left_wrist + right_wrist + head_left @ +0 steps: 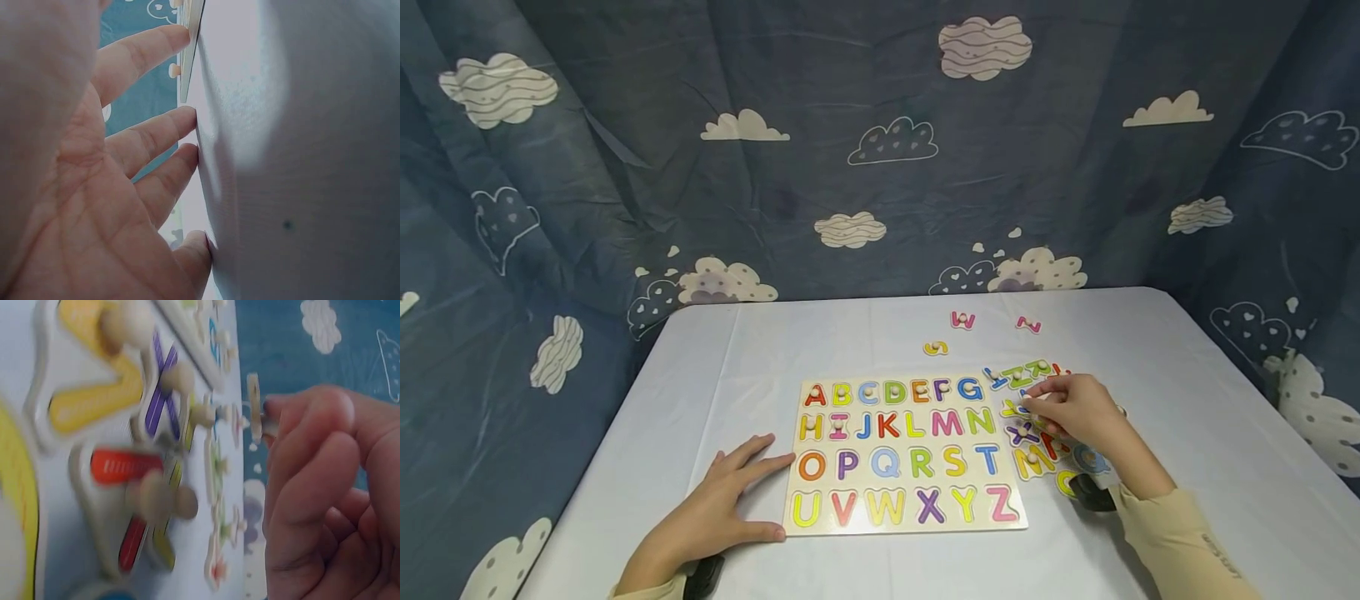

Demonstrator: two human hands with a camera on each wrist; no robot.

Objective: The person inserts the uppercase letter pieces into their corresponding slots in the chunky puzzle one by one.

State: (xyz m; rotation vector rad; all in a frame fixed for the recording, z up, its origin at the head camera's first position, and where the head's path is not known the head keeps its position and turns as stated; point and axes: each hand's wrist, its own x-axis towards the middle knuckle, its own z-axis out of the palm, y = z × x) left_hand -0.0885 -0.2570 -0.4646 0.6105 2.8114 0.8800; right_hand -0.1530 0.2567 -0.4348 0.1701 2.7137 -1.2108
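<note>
A wooden alphabet board (902, 522) lies flat on the white table, with knobbed letter pieces sitting in its A to I places; the later letters show no knobs. My left hand (718, 504) rests at the board's left edge, fingers spread and fairly straight, fingertips against the edge and the cloth. Above the loose pieces at the board's right, my right hand (1078, 412) pinches a small wooden letter piece (254, 409) between thumb and fingers. It appears edge-on in the right wrist view, so I cannot tell its letter.
Loose knobbed letters crowd the board's right side, among them a yellow M-shaped piece (1033, 461), a purple X (1021, 432) and a blue ring-shaped piece (1088, 458). Farther back lie two pink pieces, one (962, 320) left of the other (1028, 325), and a yellow one (936, 348).
</note>
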